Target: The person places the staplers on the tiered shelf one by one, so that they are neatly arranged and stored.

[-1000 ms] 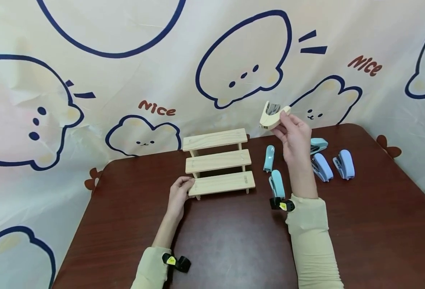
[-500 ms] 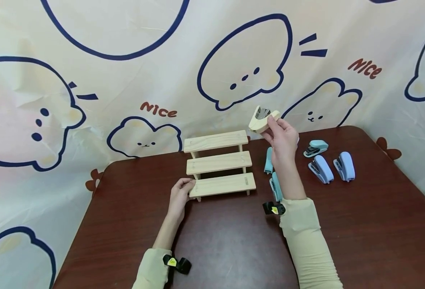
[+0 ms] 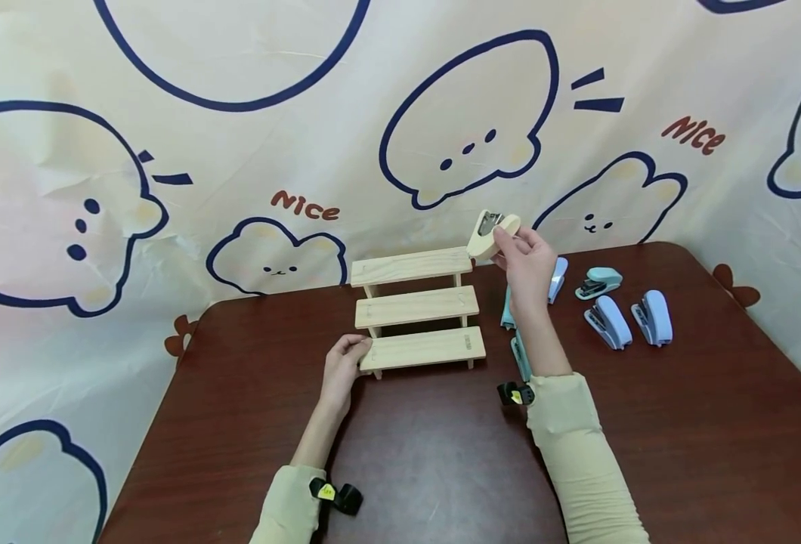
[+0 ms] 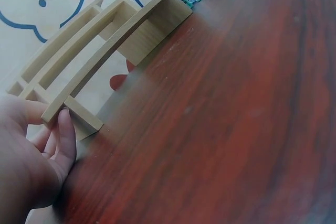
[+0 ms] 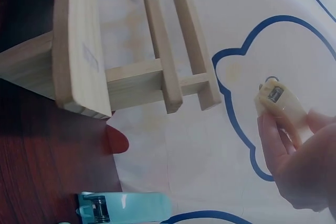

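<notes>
My right grip [image 3: 531, 272] held 1 cream stapler [image 3: 484, 242] aloft near the right end of the wooden rack [image 3: 417, 306].

From afar, I saw the left grip [image 3: 341, 370] pinch the lowest tier [image 3: 428, 349] at its left end, above the desk [image 3: 441, 461]. I judged the step was bringing the stapler to the rack; the next move likely called for levelling it over a tier before release.

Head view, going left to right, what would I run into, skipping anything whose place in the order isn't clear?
Left hand → three-tier wooden rack → cream stapler → right hand → rightmost lavender-blue stapler.
</notes>
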Demonstrator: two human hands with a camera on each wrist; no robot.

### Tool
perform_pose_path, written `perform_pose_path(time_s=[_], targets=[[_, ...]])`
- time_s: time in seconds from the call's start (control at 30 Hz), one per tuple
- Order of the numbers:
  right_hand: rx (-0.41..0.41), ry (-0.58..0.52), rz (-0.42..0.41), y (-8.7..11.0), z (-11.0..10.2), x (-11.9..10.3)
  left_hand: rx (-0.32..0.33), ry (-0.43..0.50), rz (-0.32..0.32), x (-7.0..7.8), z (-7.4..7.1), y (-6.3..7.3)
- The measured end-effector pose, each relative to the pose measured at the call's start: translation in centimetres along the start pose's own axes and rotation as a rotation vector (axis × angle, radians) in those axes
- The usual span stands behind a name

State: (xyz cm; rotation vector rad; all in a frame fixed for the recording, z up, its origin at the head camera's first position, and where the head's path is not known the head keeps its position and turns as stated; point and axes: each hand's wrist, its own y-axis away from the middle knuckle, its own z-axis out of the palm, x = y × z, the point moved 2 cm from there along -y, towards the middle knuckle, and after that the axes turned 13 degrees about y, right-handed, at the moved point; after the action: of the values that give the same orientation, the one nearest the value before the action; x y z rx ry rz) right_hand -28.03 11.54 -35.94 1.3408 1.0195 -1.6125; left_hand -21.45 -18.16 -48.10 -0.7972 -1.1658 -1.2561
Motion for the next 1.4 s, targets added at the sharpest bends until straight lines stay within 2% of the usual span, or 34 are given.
perform_pose_path(time_s=[0.33,0.47,0.67,0.87,1.0,1.2,1.4], targets=[[-0.021,0.056,-0.044,-0.1,0.6,1.0,0.004,0.004,0.007,0.0,-0.1,0.1],[-0.023,0.153,-0.065,-0.1,0.9,1.5,0.003,-0.003,0.003,0.0,-0.1,0.1],[0.009,0.309,-0.187,0.1,1.5,1.7,0.007,-0.005,0.005,0.0,-0.3,0.0],[0.084,0.418,-0.352,0.5,2.1,1.6,0.007,-0.011,0.003,0.1,-0.4,0.1],[0.122,0.477,-0.432,0.9,2.6,1.5,0.002,-0.012,-0.003,0.0,-0.4,0.1],[0.127,0.538,-0.468,1.2,3.2,1.5,0.000,-0.013,-0.003,-0.1,-0.3,0.3],[0.138,0.526,-0.500,1.1,3.4,1.4,-0.006,-0.013,0.009,0.0,0.0,0.2]])
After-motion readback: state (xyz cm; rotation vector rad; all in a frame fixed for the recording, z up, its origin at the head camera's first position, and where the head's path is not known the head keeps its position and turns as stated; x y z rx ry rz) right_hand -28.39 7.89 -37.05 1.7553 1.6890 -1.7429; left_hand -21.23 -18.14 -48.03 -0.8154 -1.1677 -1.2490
